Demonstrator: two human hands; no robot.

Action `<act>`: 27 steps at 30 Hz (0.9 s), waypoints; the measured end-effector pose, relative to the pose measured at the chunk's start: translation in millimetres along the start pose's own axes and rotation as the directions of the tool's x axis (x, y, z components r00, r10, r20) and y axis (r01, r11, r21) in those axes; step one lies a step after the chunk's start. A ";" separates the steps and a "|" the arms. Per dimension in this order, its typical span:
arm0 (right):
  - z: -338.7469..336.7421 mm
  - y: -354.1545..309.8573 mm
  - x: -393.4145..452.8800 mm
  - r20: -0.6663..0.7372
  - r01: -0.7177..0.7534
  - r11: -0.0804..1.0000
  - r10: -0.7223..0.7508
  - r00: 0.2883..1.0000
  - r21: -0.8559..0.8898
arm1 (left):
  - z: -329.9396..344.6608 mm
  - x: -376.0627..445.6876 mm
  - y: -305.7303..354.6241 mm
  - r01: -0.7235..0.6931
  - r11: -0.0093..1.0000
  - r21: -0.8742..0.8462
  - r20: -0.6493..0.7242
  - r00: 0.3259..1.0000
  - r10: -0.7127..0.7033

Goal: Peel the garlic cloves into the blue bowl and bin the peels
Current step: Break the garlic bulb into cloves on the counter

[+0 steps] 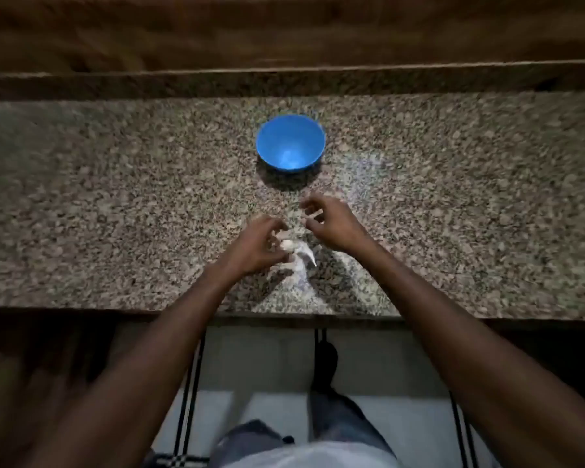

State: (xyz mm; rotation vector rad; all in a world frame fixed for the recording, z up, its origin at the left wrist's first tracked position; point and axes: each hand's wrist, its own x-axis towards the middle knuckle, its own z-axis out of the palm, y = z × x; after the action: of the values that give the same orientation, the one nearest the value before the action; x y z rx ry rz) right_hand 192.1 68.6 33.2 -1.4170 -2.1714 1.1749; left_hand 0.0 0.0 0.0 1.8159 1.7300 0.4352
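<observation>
I see left hand [255, 244] curled over a pale garlic clove [287, 245], fingers pinching it, peels [301, 261] just beside; right hand [331, 221] loosely spread, holding nothing visible; blue bowl [290, 143] beyond, apart; granite counter [115, 197], front edge near wrists, room both sides.

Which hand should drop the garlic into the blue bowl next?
Probably the left hand: its fingers already pinch the garlic clove. The right hand holds nothing, fingers loosely curled, though it is nearer the blue bowl.
</observation>
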 end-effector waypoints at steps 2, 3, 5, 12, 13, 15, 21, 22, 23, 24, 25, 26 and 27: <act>4.7 9.9 5.2 0.043 -0.051 0.998 0.049 0.998 0.026 | 9.9 4.7 -3.5 0.012 1.000 -0.021 0.034 0.999 -0.011; 10.1 15.7 4.4 0.065 -0.077 0.997 0.075 0.995 0.031 | 17.9 3.7 -6.9 0.017 0.999 -0.032 0.024 1.000 -0.016; 20.8 24.5 3.4 0.116 -0.129 0.989 0.121 0.986 0.071 | 29.7 1.4 -9.1 0.050 0.997 -0.053 -0.036 0.998 -0.052; 42.5 27.8 5.2 0.143 -0.194 0.932 0.157 0.977 0.305 | 27.5 6.2 -11.6 0.220 0.823 -0.524 -0.115 0.939 -0.325; 43.7 24.6 5.2 0.136 -0.202 0.908 0.162 0.977 0.368 | 24.4 8.5 -11.5 0.227 0.778 -0.585 -0.108 0.930 -0.352; 44.7 15.6 6.5 0.116 -0.223 0.828 0.191 0.975 0.515 | 17.2 13.4 -13.7 0.205 0.727 -0.656 -0.106 0.928 -0.358; 49.0 -2.7 15.6 0.075 -0.256 0.610 0.305 0.949 0.750 | 9.1 24.3 -28.4 0.222 0.457 -0.861 0.027 0.918 -0.396; 50.0 -4.5 15.6 0.076 -0.255 0.594 0.309 0.948 0.763 | 8.9 25.9 -29.1 0.234 0.384 -0.893 0.066 0.912 -0.404; 50.7 -5.4 15.0 0.067 -0.245 0.574 0.313 0.947 0.782 | 9.0 27.3 -29.6 0.237 0.332 -0.913 0.089 0.910 -0.405; 50.4 -6.6 13.7 0.055 -0.233 0.551 0.320 0.946 0.802 | 8.4 28.7 -29.3 0.233 0.310 -0.922 0.097 0.913 -0.397; 49.6 -6.9 12.3 0.043 -0.223 0.534 0.328 0.944 0.816 | 7.2 29.7 -28.1 0.228 0.313 -0.922 0.097 0.918 -0.383; 48.8 -7.1 11.2 0.034 -0.219 0.524 0.339 0.940 0.823 | 6.0 30.3 -26.3 0.220 0.325 -0.920 0.093 0.926 -0.365; 48.2 -7.1 10.1 0.027 -0.218 0.522 0.348 0.937 0.825 | 5.6 29.9 -24.2 0.206 0.341 -0.917 0.081 0.934 -0.347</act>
State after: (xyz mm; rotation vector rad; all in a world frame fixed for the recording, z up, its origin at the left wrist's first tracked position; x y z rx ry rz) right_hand 152.9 53.3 6.7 -1.3317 -0.9815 1.7995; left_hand -12.7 27.9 -23.9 0.6377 1.3327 1.1215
